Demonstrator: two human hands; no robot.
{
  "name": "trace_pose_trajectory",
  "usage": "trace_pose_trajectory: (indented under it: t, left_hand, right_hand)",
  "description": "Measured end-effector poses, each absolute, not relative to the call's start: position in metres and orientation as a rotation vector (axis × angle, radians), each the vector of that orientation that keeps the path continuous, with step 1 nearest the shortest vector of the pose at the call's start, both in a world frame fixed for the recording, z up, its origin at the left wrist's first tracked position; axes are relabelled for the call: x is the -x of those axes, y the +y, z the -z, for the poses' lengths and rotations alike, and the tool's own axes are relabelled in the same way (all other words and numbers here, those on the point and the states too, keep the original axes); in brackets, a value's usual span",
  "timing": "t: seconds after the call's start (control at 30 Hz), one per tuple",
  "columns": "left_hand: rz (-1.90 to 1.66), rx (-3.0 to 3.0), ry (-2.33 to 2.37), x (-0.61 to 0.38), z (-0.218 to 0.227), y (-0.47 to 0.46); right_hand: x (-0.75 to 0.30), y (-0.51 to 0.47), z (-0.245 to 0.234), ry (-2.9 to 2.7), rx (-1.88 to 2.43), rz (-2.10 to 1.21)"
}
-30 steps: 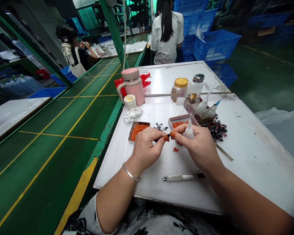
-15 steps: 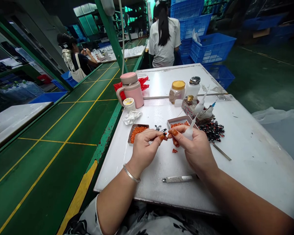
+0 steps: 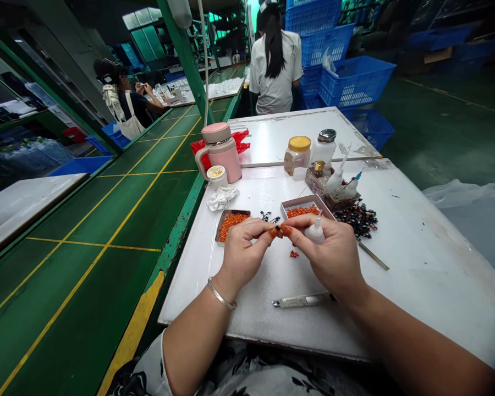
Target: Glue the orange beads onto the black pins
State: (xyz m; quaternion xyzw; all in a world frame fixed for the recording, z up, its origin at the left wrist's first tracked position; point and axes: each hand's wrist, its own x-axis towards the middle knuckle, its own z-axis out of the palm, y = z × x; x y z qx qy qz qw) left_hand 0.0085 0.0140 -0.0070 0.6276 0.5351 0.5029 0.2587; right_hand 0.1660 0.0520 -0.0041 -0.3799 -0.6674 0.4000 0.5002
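Observation:
Over the white table my left hand (image 3: 247,247) is closed, pinching a small black piece (image 3: 277,227) between thumb and fingertips. My right hand (image 3: 334,247) meets it there, thumb and forefinger pressed together against the piece; whether they grip a bit of orange is hidden. In that same palm is tucked a white needle-tipped squeeze bottle (image 3: 315,231), its nozzle pointing up. Just beyond the hands are two shallow boxes of orange chips, a left box (image 3: 218,240) and a right box (image 3: 285,207). Several black sprigs (image 3: 268,216) lie between them. A few orange chips (image 3: 294,254) rest below my fingertips.
A pen-like tool (image 3: 299,301) lies near the front edge. To the right are a black-and-orange pile (image 3: 362,219), a metal strip (image 3: 373,254) and a bottle tray (image 3: 318,188). A pink mug (image 3: 226,157) and crumpled tissue (image 3: 221,198) stand left, beside the green conveyor (image 3: 119,220).
My right fingertips have moved left, closing up to the black piece at my left fingers. The squeeze bottle has tilted more upright in the right palm. My left hand stays in place.

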Motion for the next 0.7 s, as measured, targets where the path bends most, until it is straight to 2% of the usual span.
trace_pose_trajectory:
  t: [0.47,0.7]
  left_hand:
    - [-1.392,-2.042,1.54,-0.0089,0.0077,0.014]
    - [-1.377,-1.888,1.532,-0.0093,0.0062,0.0139]
  right_hand:
    - [-0.1656,0.0492,0.0088,-1.637,0.923,-0.932]
    - [-0.1654,0.0505,0.009,-1.629,0.928,-0.927]
